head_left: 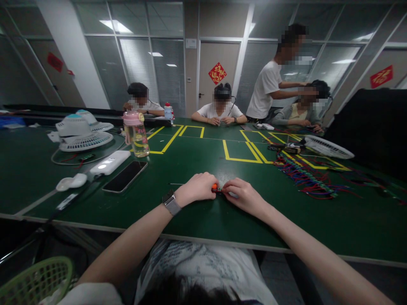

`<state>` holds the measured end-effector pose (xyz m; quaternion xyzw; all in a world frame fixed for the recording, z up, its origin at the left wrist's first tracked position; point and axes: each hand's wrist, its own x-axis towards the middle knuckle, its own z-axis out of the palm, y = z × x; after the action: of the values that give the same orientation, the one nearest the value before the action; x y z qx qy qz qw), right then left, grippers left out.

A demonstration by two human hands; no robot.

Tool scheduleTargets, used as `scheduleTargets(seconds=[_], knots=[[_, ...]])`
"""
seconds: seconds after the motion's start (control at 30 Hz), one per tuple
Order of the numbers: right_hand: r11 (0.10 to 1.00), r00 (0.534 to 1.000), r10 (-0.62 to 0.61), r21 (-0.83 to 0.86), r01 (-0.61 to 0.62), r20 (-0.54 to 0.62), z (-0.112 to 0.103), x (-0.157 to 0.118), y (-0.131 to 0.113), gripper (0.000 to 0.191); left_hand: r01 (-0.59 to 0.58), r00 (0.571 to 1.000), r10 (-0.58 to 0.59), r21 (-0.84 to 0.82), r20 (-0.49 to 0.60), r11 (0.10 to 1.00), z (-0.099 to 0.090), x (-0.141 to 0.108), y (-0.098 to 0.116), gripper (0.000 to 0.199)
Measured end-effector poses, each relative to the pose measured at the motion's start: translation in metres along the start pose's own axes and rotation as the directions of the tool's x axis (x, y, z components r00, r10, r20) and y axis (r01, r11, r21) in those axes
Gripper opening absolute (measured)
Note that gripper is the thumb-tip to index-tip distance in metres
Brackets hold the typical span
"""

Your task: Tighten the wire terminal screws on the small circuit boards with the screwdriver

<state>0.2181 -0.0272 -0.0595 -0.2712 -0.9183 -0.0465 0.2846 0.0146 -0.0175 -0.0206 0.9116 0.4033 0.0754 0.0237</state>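
Observation:
My left hand (pixel 199 186), with a watch on the wrist, is closed in front of me just above the green table. A small orange piece (pixel 214 186) shows at its fingertips. A thin rod (pixel 175 184) sticks out to the left behind this hand; whether it joins the orange piece is hidden. Between both hands sits a tiny part with red and green bits (pixel 218 190), too small to name. My right hand (pixel 241 194) has its fingertips pinched together at the right end of this part.
Left of my hands lie a phone (pixel 125 177), a white power strip (pixel 110 162), a drink bottle (pixel 136 135) and fans (pixel 84 133). Wired circuit boards (pixel 305 176) lie to the right. A green basket (pixel 38 279) stands below the table edge. Several people are across the table.

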Motion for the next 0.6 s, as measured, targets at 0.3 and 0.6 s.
scheduleTargets(seconds=[0.3,0.6], knots=[[0.923,0.896,0.347,0.268,-0.276,-0.276,-0.008,-0.002,0.005,0.007,-0.039,0.969,-0.030,-0.270,-0.245,0.962,-0.024,-0.002,-0.013,0.043],[0.732,0.855,0.509,0.573,-0.367,-0.102,0.008,0.009,-0.007,0.009,-0.082,0.586,-0.322,-0.449,-0.744,0.890,-0.045,-0.007,-0.024,0.029]])
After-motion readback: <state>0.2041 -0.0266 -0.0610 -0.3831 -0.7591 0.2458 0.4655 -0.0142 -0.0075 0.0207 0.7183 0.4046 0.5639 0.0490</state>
